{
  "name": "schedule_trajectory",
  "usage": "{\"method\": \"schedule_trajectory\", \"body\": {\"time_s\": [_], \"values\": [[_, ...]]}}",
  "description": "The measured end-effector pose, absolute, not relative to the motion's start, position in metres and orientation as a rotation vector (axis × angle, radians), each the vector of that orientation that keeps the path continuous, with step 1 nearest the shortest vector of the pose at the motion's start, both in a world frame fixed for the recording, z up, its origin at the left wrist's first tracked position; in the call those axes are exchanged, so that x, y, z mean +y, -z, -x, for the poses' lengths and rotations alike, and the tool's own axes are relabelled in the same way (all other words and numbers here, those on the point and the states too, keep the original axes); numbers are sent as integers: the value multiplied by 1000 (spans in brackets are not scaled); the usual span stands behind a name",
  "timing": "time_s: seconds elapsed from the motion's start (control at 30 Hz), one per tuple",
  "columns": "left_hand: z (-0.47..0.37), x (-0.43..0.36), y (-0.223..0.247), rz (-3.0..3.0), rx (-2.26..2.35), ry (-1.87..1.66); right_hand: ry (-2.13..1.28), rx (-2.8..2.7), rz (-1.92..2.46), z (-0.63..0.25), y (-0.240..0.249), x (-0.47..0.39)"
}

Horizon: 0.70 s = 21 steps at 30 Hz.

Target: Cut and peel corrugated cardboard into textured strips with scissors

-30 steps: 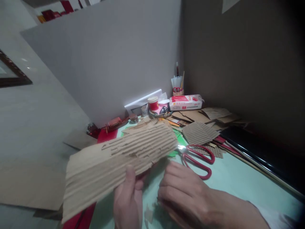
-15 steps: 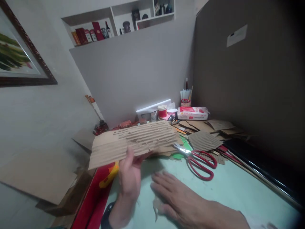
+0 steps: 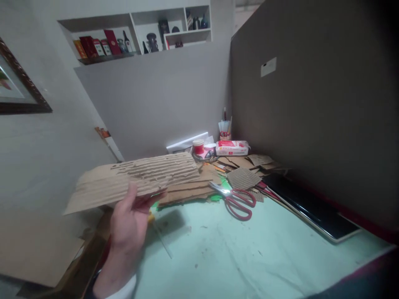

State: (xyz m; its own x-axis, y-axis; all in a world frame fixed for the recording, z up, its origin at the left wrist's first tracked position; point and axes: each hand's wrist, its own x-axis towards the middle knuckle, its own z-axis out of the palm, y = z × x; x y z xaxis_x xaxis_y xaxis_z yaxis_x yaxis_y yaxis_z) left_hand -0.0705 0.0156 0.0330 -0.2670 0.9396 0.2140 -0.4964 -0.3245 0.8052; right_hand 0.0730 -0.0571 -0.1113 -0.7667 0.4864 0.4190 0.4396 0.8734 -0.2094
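My left hand (image 3: 129, 220) grips a torn sheet of corrugated cardboard (image 3: 137, 176) along its near edge, thumb on top and fingers underneath. The sheet is held above the table's left side, its ridged inner layer facing up. My right hand is out of the picture. Scissors with red handles (image 3: 240, 203) lie on the pale green tabletop (image 3: 218, 249), right of the held sheet, blades pointing left. A bit of yellow from a tool (image 3: 151, 217) shows behind my left hand, mostly hidden.
Flat cardboard pieces (image 3: 183, 192) lie under and beyond the scissors, with a small ridged square (image 3: 244, 177) among them. A black glossy case (image 3: 308, 207) lies at right. At the back stand a red cup (image 3: 198, 147), a tissue pack (image 3: 232, 148) and a pen holder (image 3: 225, 132).
My right hand was flat on the table and has left the view. My left hand and the cardboard sheet appear further left, as the camera has turned right.
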Motion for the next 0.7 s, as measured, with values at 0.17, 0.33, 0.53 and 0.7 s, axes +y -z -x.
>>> {"method": "schedule_trajectory", "body": {"time_s": [0.17, 0.33, 0.53, 0.7], "values": [[80, 13, -28, -888, 807, -1701, -91, -2507, 969, -123, 87, 13], [60, 17, -12, -904, 791, -1584, -35, -2406, 1273, -162, 86, 45], [40, 21, 3, -871, 717, -1476, -53, -2435, 1181, -170, 99, 13], [41, 21, 11, -767, 681, -1507, -43, -2548, 854, -163, 111, -25]]}}
